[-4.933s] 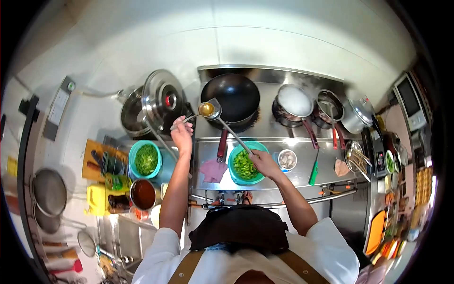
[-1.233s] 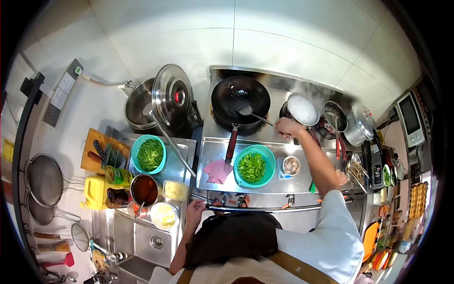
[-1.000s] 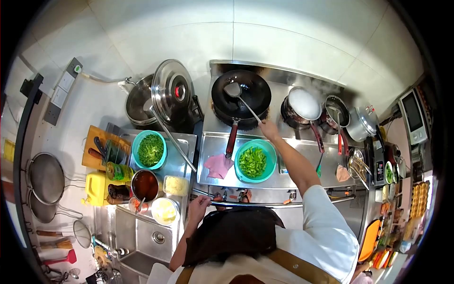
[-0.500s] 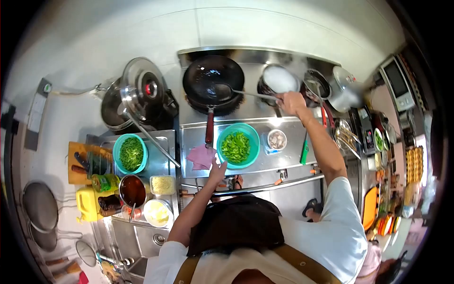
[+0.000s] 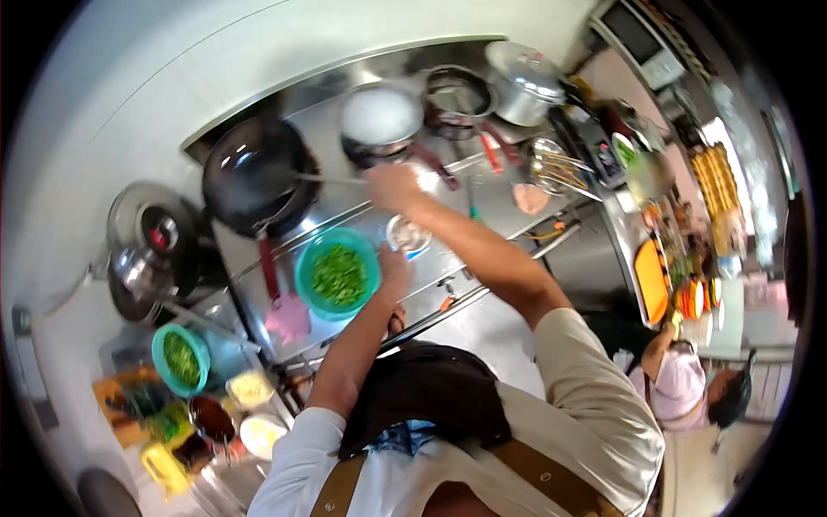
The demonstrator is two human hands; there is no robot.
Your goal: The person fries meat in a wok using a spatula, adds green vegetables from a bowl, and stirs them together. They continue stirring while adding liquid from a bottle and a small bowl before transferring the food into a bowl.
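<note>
My right hand is closed around the handle of a ladle, whose bowl end rests in the dark wok. Below it, my left hand is between the teal bowl of chopped greens and a small white tub with pale contents. Its fingertips are right at the tub's edge, and blur hides how they are set. A pink cloth lies by the end of the wok's handle.
A pot with white foam, a dark pan and a lidded pot line the stove's back. Another teal bowl and a sauce pot stand at left. A person is at the far right.
My left hand has moved from the pink cloth, across to the right side of the teal bowl, beside the tub. The view has turned, and my right hand keeps the ladle in the wok.
</note>
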